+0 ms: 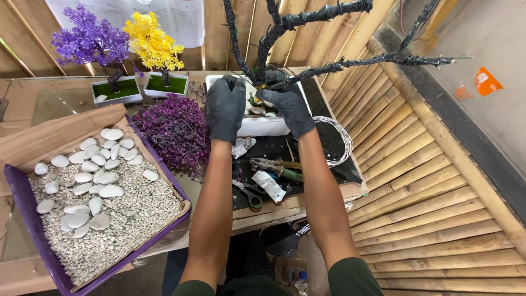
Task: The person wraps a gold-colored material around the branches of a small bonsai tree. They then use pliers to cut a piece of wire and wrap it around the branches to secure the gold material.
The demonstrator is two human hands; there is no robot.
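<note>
Our left hand and right hand wear black gloves, gripping a white pot under black-wrapped branches. Left of our grip lie dark purple foliage, white stones over speckled grey-white gravel, and violet and yellow miniature trees.

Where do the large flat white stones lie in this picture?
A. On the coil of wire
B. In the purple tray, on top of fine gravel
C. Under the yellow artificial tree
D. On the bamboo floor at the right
B: the large white stones rest on gravel inside the purple tray, left of both gloved hands.
</note>
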